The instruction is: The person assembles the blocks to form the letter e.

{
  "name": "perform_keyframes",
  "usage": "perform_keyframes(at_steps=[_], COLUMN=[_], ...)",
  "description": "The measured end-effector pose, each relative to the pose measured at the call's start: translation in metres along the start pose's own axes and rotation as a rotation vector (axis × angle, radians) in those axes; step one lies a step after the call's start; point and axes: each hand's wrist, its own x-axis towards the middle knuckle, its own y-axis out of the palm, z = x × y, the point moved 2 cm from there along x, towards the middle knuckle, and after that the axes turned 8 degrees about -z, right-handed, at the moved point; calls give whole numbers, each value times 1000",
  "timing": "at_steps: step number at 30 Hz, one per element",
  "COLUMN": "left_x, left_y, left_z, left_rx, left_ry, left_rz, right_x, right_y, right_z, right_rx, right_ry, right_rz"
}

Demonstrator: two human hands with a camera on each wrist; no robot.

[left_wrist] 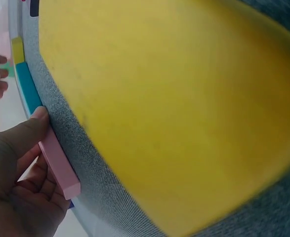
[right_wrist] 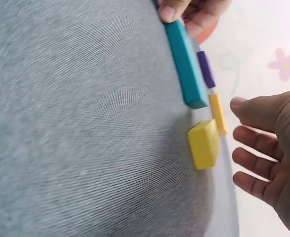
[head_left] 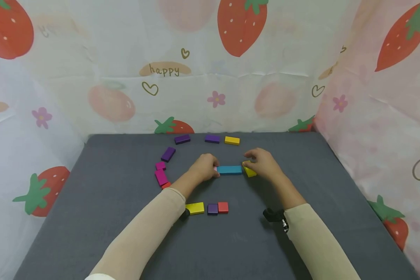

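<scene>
My left hand [head_left: 203,166] holds a long pink block [left_wrist: 60,165] between thumb and fingers, the thumb lying near the end where it meets a long teal block [head_left: 230,170]. In the head view most of the pink block is hidden behind the hand. Past the teal block's right end sits a small yellow block [right_wrist: 203,145], turned at an angle with a narrow gap between. Beside it hovers my right hand [head_left: 264,163], fingers spread and apart from the yellow block in the right wrist view [right_wrist: 278,148].
Behind lie two purple blocks [head_left: 182,139] [head_left: 212,139] and an orange-yellow block [head_left: 232,140]. Purple [head_left: 168,154], magenta [head_left: 161,177] and red [head_left: 166,185] blocks curve down the left. In front are yellow [head_left: 196,208], purple [head_left: 212,209] and red [head_left: 223,207] blocks on the grey table [head_left: 101,202].
</scene>
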Motion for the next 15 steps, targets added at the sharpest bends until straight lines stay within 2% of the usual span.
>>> perform_keyframes(at_steps=[8,15], left_x=[1,1], left_y=[2,2], left_z=[4,4], left_rx=[-4,-12], left_ry=[-3,3], left_rz=[-11,-9], right_x=[-5,-9], right_y=[8,13], right_z=[-10,-12], right_rx=[-51,-55], right_ry=[169,222], right_rz=[-27,-30])
